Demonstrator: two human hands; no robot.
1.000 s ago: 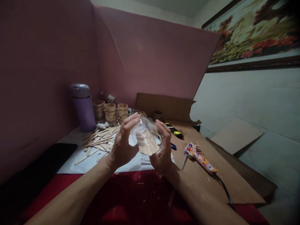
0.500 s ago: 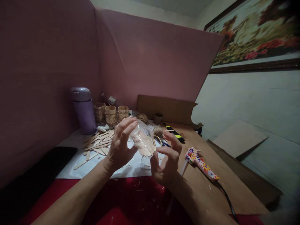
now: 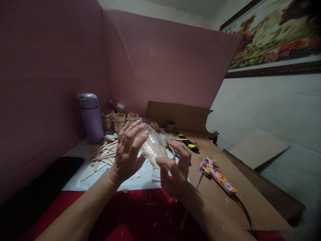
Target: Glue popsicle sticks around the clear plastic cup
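A clear ribbed plastic bottle piece is tilted between my hands, with pale wooden craft sticks along its near side. My left hand grips its left side, the fingers raised over the top and the thumb low. At the lower right end, my right hand has its thumb and forefinger bent together on the edge of the sticks; the exact contact is partly hidden. Behind the right fingers lie a ball of twine and a gold-coloured ring.
Loose craft sticks lie on white paper at left, near a purple flask. Several stick-covered cups stand behind. On brown cardboard at right are a flowered glue gun with its cord and a black-and-yellow utility knife.
The bottle piece has turned between my hands, so fewer sticks face me. My left fingers have spread and shifted, and my right fingertips have moved slightly left along the edge.
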